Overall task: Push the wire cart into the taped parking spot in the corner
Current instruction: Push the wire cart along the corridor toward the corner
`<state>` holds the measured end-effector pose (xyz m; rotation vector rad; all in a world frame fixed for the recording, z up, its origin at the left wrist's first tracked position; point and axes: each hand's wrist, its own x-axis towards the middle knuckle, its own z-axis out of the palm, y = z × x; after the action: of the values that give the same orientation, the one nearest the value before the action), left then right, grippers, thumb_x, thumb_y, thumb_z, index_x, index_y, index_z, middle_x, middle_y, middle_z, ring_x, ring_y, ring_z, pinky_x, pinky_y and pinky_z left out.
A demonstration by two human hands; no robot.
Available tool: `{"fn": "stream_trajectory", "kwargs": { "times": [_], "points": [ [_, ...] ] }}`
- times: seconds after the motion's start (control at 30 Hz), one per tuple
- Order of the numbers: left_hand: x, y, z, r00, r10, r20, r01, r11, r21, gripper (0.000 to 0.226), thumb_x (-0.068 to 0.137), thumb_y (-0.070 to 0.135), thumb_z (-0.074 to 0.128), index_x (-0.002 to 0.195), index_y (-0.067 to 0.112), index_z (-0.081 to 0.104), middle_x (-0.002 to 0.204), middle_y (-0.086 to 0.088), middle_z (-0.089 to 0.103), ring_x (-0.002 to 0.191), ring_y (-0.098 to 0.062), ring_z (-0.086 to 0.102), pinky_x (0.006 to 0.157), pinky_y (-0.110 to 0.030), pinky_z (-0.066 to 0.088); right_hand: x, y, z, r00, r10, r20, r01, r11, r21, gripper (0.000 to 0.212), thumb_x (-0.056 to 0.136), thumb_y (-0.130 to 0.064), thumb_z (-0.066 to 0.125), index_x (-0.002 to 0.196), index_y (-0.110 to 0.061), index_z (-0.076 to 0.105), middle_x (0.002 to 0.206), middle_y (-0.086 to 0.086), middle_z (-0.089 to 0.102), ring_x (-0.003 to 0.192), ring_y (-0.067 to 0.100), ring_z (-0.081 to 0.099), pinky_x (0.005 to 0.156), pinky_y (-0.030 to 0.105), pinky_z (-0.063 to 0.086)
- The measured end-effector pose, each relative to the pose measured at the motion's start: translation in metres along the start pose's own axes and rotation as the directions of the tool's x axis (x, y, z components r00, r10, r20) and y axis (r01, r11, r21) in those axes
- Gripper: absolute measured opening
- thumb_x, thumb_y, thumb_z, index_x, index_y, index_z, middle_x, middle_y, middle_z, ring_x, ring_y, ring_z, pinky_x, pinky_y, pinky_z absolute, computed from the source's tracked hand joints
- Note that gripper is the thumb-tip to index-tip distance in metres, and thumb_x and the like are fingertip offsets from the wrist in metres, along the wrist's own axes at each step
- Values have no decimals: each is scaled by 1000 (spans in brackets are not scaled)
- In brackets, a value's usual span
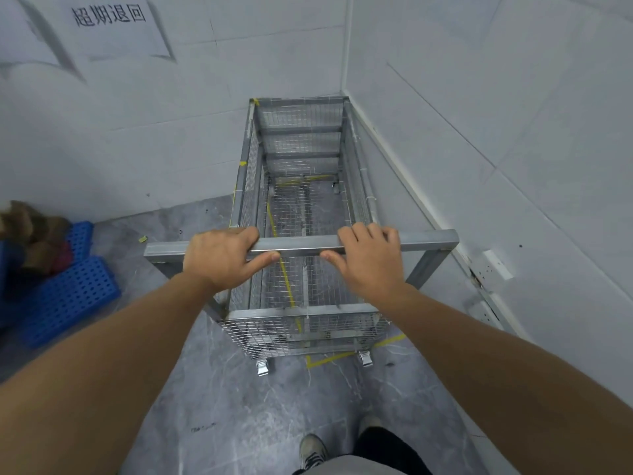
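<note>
The wire cart (301, 200) is an empty grey metal mesh basket on small casters. Its far end touches or nearly touches the back wall in the corner. My left hand (221, 257) and my right hand (368, 258) both grip the grey handle bar (298, 245) at the cart's near end. Yellow floor tape (329, 359) shows as a corner mark under the cart's near edge, and a yellow line runs lengthwise beneath the mesh floor. The near casters stand about on the tape's front line.
White tiled walls meet in the corner (344, 94), with the right wall close beside the cart. Blue perforated plastic pallets (65, 293) with brown items on them lie at the left. A paper sign (109, 15) hangs on the back wall. My shoes (313, 450) are on grey marble flooring.
</note>
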<state>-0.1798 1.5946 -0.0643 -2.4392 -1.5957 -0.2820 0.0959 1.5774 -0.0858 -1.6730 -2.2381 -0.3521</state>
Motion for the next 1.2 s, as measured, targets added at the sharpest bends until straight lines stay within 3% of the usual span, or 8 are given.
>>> {"fn": "stream_trajectory", "kwargs": {
  "times": [0.17,0.3,0.73,0.9,1.2],
  "points": [
    [1,1,1,1000,1,3,-1,1000,3,59,84,80,21,72,26,40,58,7,51,46,-17,49,44,-22,33,3,5,-3,999,-25,26,25,1000,9,56,94,-67,29,98,-19,59,90,0,62,84,25,55,80,41,32],
    [1,3,-1,1000,12,-10,-12,1000,11,58,85,79,24,72,25,41,57,7,51,44,-16,48,43,-20,26,5,13,-7,996,-81,23,81,997,0,52,95,-66,33,96,-20,58,85,0,61,79,25,56,75,40,35],
    [1,7,-3,998,12,-56,-11,1000,18,53,85,76,29,69,26,37,55,9,42,43,-16,41,43,-20,20,1,11,3,997,-67,-37,65,996,-54,49,96,-62,38,93,-18,57,83,4,58,76,28,52,75,42,36],
    [1,10,-5,998,9,-61,-8,1000,21,55,85,76,27,69,25,37,55,6,49,44,-16,40,44,-22,19,0,12,3,996,-73,-46,71,996,-47,49,96,-63,37,93,-17,57,83,4,57,76,27,51,75,41,33],
    [1,8,-2,999,-25,25,24,1000,6,60,85,79,20,75,24,42,61,6,52,49,-17,49,46,-25,37,0,11,3,998,-52,-18,52,998,-31,49,96,-63,40,95,-17,57,86,4,59,79,27,53,78,42,36]
  ]
}}
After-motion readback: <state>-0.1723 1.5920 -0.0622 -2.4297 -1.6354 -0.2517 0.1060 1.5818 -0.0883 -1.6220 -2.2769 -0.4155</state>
